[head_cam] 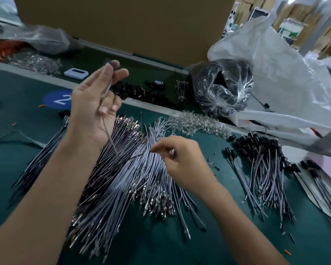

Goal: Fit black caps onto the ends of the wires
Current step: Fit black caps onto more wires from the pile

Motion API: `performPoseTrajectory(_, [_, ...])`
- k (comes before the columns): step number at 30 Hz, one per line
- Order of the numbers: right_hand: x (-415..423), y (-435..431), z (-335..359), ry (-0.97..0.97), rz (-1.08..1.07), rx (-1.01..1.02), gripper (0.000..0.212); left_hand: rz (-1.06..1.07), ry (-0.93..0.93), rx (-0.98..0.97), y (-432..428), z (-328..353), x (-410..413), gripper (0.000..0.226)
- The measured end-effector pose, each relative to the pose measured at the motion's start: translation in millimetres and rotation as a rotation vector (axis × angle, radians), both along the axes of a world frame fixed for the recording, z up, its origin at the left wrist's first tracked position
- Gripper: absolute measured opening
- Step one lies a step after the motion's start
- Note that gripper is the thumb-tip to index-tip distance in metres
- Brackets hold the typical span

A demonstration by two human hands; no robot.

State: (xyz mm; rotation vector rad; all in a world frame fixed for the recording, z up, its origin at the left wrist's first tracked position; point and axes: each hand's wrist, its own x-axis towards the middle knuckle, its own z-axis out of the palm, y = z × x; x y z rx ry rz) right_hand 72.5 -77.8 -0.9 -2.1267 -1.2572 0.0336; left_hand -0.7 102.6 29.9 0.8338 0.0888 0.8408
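Note:
My left hand (96, 100) is raised, palm toward me, and pinches one grey wire (108, 131) between thumb and fingers; a dark cap shows blurred at the wire's top end near the fingertips. My right hand (182, 161) hovers lower over the big pile of grey wires (122, 180) with metal terminals, its fingers curled round a small metal wire end. Wires with black caps fitted (264, 169) lie fanned out at the right. Loose black caps (141, 94) are heaped along the far strip of the table.
A clear bag of black parts (222, 87) and a large white plastic sack (275, 77) fill the back right. A small white device (76, 73) and a cardboard wall (122, 22) stand behind. Clear plastic bits (197, 123) lie near the grey divider. Orange wires (2, 50) sit far left.

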Motion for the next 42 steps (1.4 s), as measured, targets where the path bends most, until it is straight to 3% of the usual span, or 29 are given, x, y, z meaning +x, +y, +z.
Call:
performPoseTrajectory(5, [-10,45,2,-0.239,0.151,-0.301,0.021,-0.013,-0.031,-0.015,5,10,-4,0.019])
performPoseTrajectory(10, [-4,53,1,-0.293,0.166,-0.375,0.005,-0.029,-0.005,0.007,2,9,-3,0.019])
performPoseTrajectory(14, [11,34,15,-0.034,0.059,-0.132,0.011,-0.034,0.029,0.058,-4,12,1,0.014])
performPoseTrajectory(18, [46,-15,28,-0.011,-0.21,0.189,0.017,-0.078,0.107,0.141,-17,17,6,0.015])
performPoseTrajectory(20, [63,-42,27,0.255,-0.362,0.412,0.016,-0.155,0.164,0.19,-25,16,11,0.017])
performPoseTrajectory(23, [73,-66,24,0.974,-0.323,0.816,0.019,-0.326,0.275,0.265,-38,12,19,0.024])
performPoseTrajectory(24, [73,-70,22,1.094,-0.282,0.874,0.021,-0.382,0.302,0.297,-43,10,22,0.026])
performPoseTrajectory(26, [67,-71,16,1.158,-0.203,0.904,0.016,-0.472,0.332,0.375,-54,3,27,0.026])
performPoseTrajectory(32, [47,-70,15,0.816,-0.058,0.822,0.014,-0.465,0.405,0.555,-82,-22,35,0.019])
performPoseTrajectory(42, [35,-68,19,0.361,-0.137,0.811,0.012,-0.365,0.368,0.632,-93,-29,36,0.027])
